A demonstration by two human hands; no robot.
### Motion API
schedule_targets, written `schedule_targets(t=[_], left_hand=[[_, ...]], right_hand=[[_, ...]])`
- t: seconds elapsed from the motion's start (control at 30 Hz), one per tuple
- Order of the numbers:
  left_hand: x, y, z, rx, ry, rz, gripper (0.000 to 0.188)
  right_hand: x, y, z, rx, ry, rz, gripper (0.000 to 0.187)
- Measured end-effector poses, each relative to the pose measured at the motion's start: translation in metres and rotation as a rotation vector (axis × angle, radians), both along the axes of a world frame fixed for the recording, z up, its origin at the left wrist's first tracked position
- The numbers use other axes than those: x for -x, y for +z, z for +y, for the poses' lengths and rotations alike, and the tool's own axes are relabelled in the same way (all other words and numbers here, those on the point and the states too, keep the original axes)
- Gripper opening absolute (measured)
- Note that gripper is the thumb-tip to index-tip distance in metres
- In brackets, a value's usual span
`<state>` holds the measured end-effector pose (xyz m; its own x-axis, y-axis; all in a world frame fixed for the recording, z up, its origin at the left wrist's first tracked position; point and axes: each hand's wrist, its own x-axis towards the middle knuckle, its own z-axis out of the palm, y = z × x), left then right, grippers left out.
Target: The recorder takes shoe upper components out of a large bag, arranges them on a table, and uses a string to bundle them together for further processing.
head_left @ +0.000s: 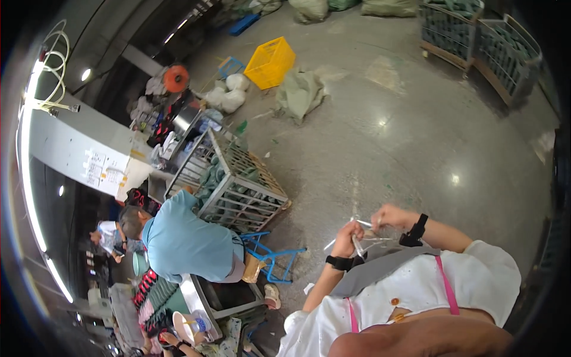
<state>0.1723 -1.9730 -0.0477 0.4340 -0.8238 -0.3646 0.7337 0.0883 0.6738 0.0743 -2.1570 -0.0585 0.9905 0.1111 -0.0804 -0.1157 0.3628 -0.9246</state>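
Note:
My left hand (348, 237) and my right hand (389, 216) are raised close together in front of my chest. Both are closed on a small bunch of thin pale strips (364, 233) that stick out between them; their exact kind is too small to tell. Each wrist wears a black band. A grey cloth (380, 265) hangs just below my hands over my white top with pink straps.
A person in a light blue shirt (184, 241) bends over a metal tray (229, 294) at lower left. Beside them stand a wire cage of green items (238, 178) and a blue frame (270, 256). A yellow crate (270, 62), sacks (300, 92) and more cages (476, 35) lie further off.

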Motion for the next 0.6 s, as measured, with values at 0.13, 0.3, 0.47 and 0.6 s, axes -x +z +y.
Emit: schedule_targets(t=[0.13,0.3,0.47,0.6], left_hand=[[-0.057,-0.004,0.000,-0.075,-0.059,-0.271,0.036],[-0.130,-0.005,-0.048,-0.200,-0.335,-0.687,0.059],[-0.232,0.010,-0.110,-0.136,-0.305,-0.706,0.047],[-0.303,0.042,-0.145,-0.338,-0.296,-0.924,0.030]], right_hand=[[-0.088,0.014,-0.018,0.623,0.113,0.116,0.036],[-0.191,-0.009,-0.059,0.805,0.240,-0.002,0.026],[-0.280,0.018,-0.111,0.407,0.209,-0.022,0.019],[-0.349,0.028,-0.144,0.153,0.185,0.136,0.012]])
